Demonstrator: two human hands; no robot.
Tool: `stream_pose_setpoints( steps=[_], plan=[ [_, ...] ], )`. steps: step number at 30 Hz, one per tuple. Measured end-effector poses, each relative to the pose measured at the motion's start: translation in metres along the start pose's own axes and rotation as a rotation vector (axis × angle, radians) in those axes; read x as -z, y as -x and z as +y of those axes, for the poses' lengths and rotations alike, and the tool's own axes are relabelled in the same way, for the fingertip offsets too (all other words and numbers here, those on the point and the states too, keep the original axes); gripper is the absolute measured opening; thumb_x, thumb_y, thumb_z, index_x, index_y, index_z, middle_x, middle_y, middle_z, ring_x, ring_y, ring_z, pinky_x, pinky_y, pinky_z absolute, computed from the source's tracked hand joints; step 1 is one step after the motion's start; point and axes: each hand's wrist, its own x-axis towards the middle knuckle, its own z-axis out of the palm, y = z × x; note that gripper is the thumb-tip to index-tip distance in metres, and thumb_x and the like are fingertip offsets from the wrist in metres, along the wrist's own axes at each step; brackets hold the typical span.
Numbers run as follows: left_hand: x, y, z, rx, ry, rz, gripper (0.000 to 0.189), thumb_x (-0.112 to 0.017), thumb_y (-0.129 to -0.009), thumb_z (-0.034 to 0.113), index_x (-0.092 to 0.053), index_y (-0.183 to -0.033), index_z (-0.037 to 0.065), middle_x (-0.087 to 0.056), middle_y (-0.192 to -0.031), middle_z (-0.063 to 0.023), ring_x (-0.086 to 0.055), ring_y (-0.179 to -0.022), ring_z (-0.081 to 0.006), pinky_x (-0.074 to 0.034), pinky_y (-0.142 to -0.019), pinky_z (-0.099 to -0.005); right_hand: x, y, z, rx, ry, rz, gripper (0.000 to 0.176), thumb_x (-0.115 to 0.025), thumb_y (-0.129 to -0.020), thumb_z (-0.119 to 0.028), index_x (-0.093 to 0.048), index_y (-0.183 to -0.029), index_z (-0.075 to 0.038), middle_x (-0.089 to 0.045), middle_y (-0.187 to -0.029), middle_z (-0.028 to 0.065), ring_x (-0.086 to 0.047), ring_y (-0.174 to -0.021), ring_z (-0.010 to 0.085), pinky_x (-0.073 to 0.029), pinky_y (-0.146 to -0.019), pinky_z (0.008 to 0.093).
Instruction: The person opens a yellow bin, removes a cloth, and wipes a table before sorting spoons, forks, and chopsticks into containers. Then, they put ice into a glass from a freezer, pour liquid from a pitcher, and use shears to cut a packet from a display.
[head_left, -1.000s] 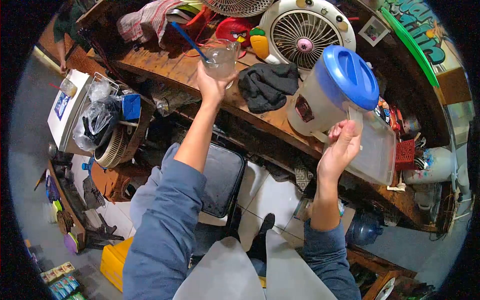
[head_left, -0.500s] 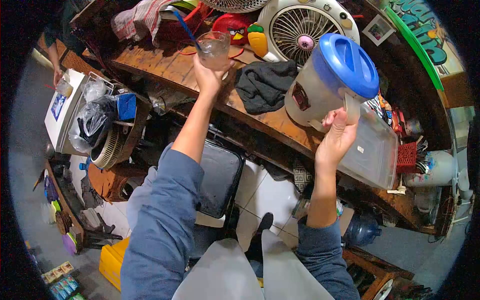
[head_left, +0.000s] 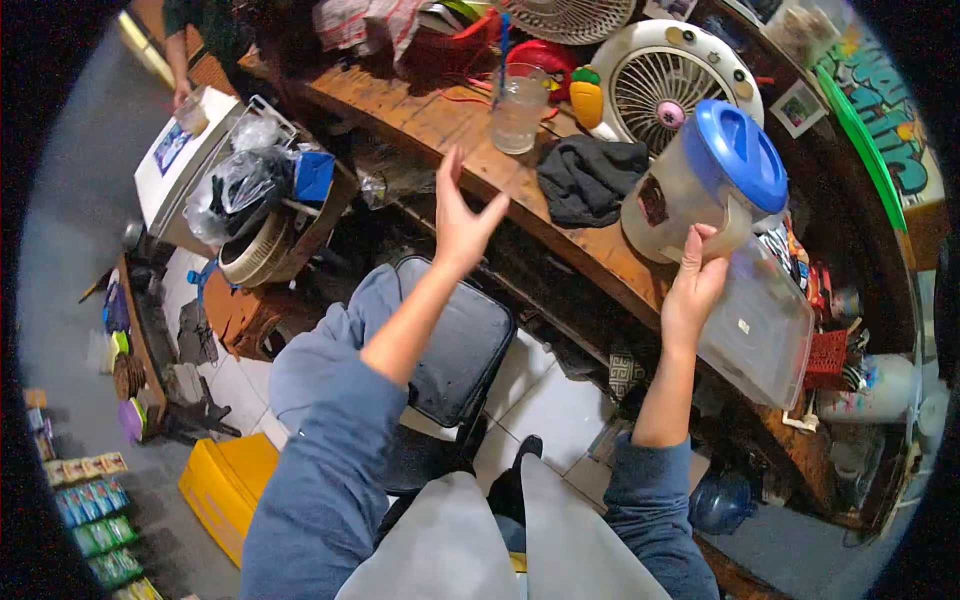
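My left hand (head_left: 465,222) is empty, thumb and fingers spread, in front of the wooden counter's edge. Behind it on the counter stands a clear glass (head_left: 518,115) with a blue straw (head_left: 503,50), apart from the hand. At the lower part of its handle, my right hand (head_left: 692,290) has curled fingers on a translucent plastic pitcher (head_left: 650,225) with a blue lid (head_left: 740,150). The pitcher stands upright on the counter; some of the right fingers are hidden. Between glass and pitcher lies a crumpled dark cloth (head_left: 592,180).
A white fan (head_left: 735,60) stands behind the pitcher. Right of it on the counter (head_left: 400,110) are a clear plastic tray (head_left: 750,325) and a red basket (head_left: 826,358). A black padded seat (head_left: 450,350) is below. At upper left, another person's hand (head_left: 182,92) touches a cup (head_left: 192,110).
My left hand has let go of the glass, now standing on the counter, and drawn back toward me. My right hand sits lower on the pitcher's handle. The view has shifted left.
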Motion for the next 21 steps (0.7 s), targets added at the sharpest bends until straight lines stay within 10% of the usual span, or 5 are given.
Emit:
stream_pose_setpoints(
  steps=[8,14,19,21],
  plan=[
    [0.083,0.221,0.061,0.590,0.076,0.204,0.053,-0.059,-0.075,0.003,-0.036,-0.123,0.003,-0.043,-0.126,-0.0125,-0.041,-0.118,-0.0230,-0.029,-0.099,-0.0361,0.003,0.002,0.010,0.103,0.148,-0.074,0.025,-0.051,-0.088,-0.023,-0.053,-0.099,0.000,-0.053,-0.092,0.0091,-0.050,-0.088,0.0195,-0.038,-0.082,0.0301],
    [0.102,0.302,0.108,0.755,0.039,0.386,0.044,-0.057,-0.076,-0.002,-0.042,-0.117,0.005,-0.048,-0.120,-0.0092,-0.047,-0.110,-0.0199,-0.035,-0.095,-0.0328,0.007,0.001,0.030,-0.016,0.015,-0.163,0.031,-0.053,-0.087,-0.018,-0.048,-0.109,0.004,-0.054,-0.102,0.0132,-0.051,-0.097,0.0229,-0.036,-0.090,0.0325],
    [0.114,0.292,0.148,0.657,0.060,0.519,0.042,-0.056,-0.078,-0.002,-0.042,-0.117,0.005,-0.047,-0.121,-0.0076,-0.047,-0.111,-0.0181,-0.034,-0.094,-0.0304,0.020,0.069,0.001,-0.032,-0.083,-0.108,0.055,-0.053,-0.084,-0.007,-0.024,-0.129,0.004,-0.028,-0.132,0.0183,-0.033,-0.121,0.0267,-0.032,-0.098,0.0388],
    [0.119,0.289,0.156,0.641,0.051,0.523,0.043,-0.057,-0.078,-0.002,-0.042,-0.117,0.005,-0.047,-0.121,-0.0079,-0.046,-0.111,-0.0185,-0.036,-0.093,-0.0294,0.025,0.113,-0.002,-0.087,-0.140,-0.205,0.050,-0.055,-0.078,0.000,-0.034,-0.123,0.002,-0.039,-0.122,0.0164,-0.041,-0.112,0.0268,-0.036,-0.094,0.0376]
  ],
)
